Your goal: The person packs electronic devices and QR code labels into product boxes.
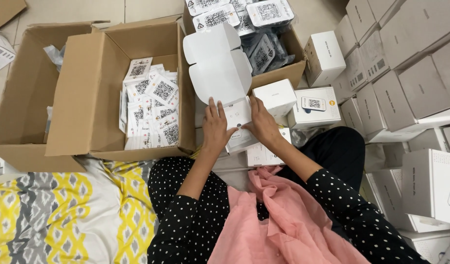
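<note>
A small white cardboard box (220, 73) stands open in front of me, its lid flap raised. My left hand (215, 128) rests on the box's left front edge, fingers spread over it. On the right side of the same box, my right hand (262, 123) presses down on white contents inside. A white leaflet (240, 138) lies just below both hands. Both hands grip the box between them.
A large brown carton (102, 88) at left holds several white cards with square code prints (154, 105). Another brown carton (274, 44) behind holds wrapped black devices. Stacks of white boxes (406, 83) fill the right side. A yellow-grey patterned cloth (63, 215) lies at lower left.
</note>
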